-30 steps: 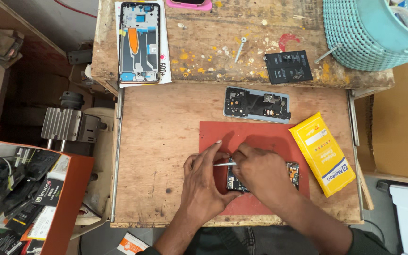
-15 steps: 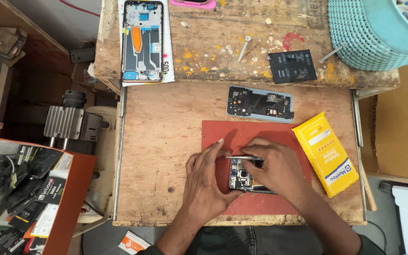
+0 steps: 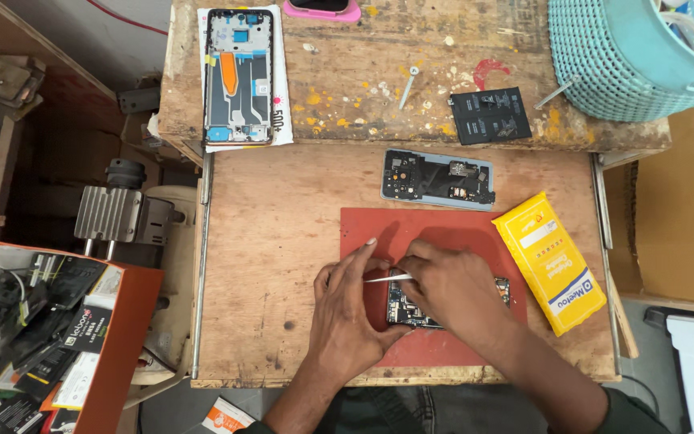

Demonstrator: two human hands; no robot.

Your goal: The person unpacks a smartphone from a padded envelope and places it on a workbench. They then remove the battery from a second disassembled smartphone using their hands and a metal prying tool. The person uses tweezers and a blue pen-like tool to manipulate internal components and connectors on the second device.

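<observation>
An opened phone chassis (image 3: 443,301) is steadied on the red mat (image 3: 435,225) beneath both hands. Metal tweezers (image 3: 387,278) are pinched by the right hand (image 3: 451,289); the left hand (image 3: 347,309) braces the chassis edge. A slip could scratch board components.

a dark phone circuit board (image 3: 443,307) lies flat on the red work mat (image 3: 379,229), near the mat's front edge, its long side running left to right. small chips and metal shields cover its face. hands hide most of it. thin metal tweezers (image 3: 389,278) lie level above its left end.
</observation>
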